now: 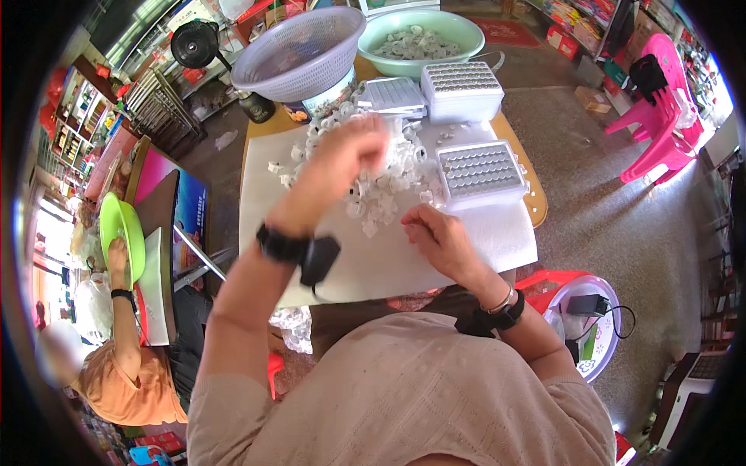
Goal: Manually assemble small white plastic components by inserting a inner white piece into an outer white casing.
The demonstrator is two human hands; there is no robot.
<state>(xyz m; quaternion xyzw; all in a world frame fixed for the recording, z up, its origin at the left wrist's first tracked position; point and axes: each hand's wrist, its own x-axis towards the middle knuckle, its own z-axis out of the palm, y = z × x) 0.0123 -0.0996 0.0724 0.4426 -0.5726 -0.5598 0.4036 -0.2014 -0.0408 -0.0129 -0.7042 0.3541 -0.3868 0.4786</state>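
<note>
My left hand (346, 159) is raised over a heap of small white plastic pieces (377, 198) on the white-covered table (268, 210). Motion smears its fingers, so what they hold, if anything, does not show. Close to the front of the heap, my right hand (439, 241) has its fingers curled and pressed together. Whatever may be between them is hidden. Just beyond that hand lies a white tray (482, 175) with rows of small round pieces. Behind it a stack of similar white trays (464, 93) stands beside some flat white trays (391, 97).
A lilac perforated basket (299, 54) rests on a patterned bucket (322, 101) at the back left. The pale green basin (420, 39) holds more white pieces. At far left, a co-worker (128, 380) reaches into a lime-green basin (124, 233). A pink chair (660, 116) stands right.
</note>
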